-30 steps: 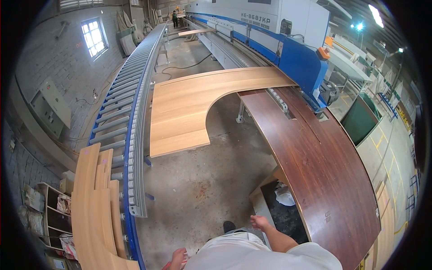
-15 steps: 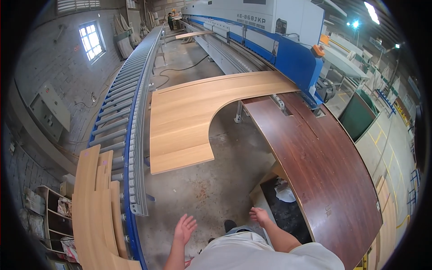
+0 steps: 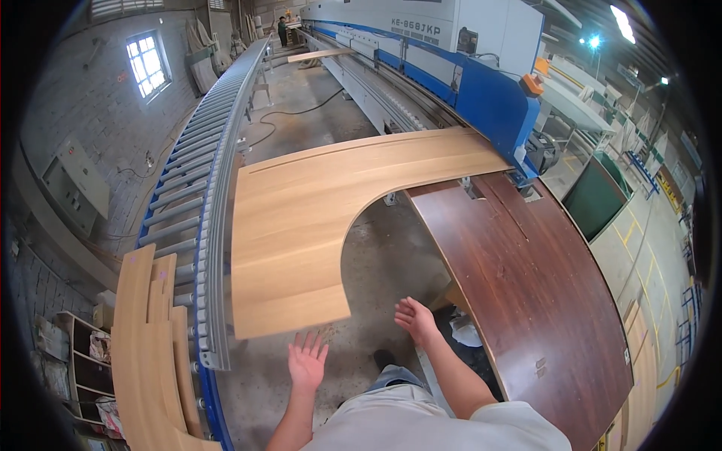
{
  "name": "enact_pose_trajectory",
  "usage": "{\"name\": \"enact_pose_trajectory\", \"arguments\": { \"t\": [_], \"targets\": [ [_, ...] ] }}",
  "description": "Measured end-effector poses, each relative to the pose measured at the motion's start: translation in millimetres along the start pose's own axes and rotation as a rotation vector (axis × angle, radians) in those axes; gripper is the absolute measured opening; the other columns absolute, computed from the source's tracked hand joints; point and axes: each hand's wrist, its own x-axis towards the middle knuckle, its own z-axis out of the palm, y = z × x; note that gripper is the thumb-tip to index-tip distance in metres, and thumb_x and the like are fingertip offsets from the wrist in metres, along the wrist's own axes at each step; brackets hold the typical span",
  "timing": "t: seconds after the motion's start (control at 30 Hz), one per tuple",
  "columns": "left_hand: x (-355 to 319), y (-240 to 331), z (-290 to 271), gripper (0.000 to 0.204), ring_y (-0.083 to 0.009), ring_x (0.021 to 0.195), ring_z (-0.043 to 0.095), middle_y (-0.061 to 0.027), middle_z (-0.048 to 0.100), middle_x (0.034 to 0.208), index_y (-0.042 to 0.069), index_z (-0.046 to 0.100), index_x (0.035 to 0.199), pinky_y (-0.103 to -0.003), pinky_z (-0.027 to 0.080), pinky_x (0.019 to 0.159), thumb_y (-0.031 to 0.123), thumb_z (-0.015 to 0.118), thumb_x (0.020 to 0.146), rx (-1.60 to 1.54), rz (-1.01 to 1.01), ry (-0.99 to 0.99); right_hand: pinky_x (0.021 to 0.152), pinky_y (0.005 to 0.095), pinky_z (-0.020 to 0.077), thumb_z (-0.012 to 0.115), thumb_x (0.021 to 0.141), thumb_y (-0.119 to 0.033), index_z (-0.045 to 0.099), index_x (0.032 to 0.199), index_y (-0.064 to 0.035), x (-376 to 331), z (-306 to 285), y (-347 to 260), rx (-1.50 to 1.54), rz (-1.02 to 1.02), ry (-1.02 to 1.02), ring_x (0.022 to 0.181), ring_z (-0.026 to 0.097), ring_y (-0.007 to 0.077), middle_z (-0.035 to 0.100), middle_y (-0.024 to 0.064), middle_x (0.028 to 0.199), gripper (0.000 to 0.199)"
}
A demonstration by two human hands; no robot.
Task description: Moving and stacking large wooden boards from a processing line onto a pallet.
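Note:
A wide light-wood panel [image 3: 293, 225] with a curved cutout and a thin groove along its far side reaches out from the blue end of a long machine [image 3: 492, 98]. My left hand [image 3: 307, 361], palm up with fingers spread, is just short of the panel's near edge, with nothing in it. Beside the cutout my right hand [image 3: 414, 319] is raised, fingers extended and empty, between the panel and the dark reddish-brown tabletop [image 3: 526, 286]. The panel's far right corner rests at the machine, over the tabletop's far end.
Along the left runs a roller conveyor [image 3: 179, 188], with light-wood boards [image 3: 143, 338] stacked at its near end. A dark bin holding white plastic [image 3: 464, 331] sits under the tabletop. Another person [image 3: 283, 31] stands far off by the machine. A green bin [image 3: 599, 195] is at right.
The panel has come nearer to me, and its near edge now lies just ahead of my left hand. My right hand has moved forward and left.

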Motion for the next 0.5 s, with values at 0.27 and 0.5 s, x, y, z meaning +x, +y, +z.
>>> {"name": "enact_pose_trajectory", "arguments": {
  "t": [0.27, 0.5],
  "targets": [
    [15, -19, 45, 0.049, -0.0248, 0.12, 0.046, -0.0048, 0.05, 0.128, 0.015, 0.045, 0.129, -0.045, 0.037, 0.099, 0.045, 0.043, 0.09, -0.22, 0.196, 0.175, 0.097, 0.0424, 0.0403, 0.052, 0.089, -0.043, 0.036, 0.134, -0.0011, 104, 42, -100, 0.089, -0.005, -0.113, 0.115, 0.046, 0.0315, 0.045, 0.0166, 0.13, 0.063],
    [-1, -38, 36, 0.052, -0.0279, 0.112, 0.052, -0.0081, 0.054, 0.121, 0.006, 0.045, 0.127, -0.042, 0.043, 0.093, 0.039, 0.047, 0.087, 0.021, 0.321, 0.395, 0.103, 0.0459, 0.0335, 0.054, 0.087, -0.049, 0.022, 0.141, -0.004, 175, 49, -140, 0.294, -0.048, -0.053, 0.127, 0.034, 0.035, 0.032, 0.0194, 0.139, 0.078]
  ]
}}
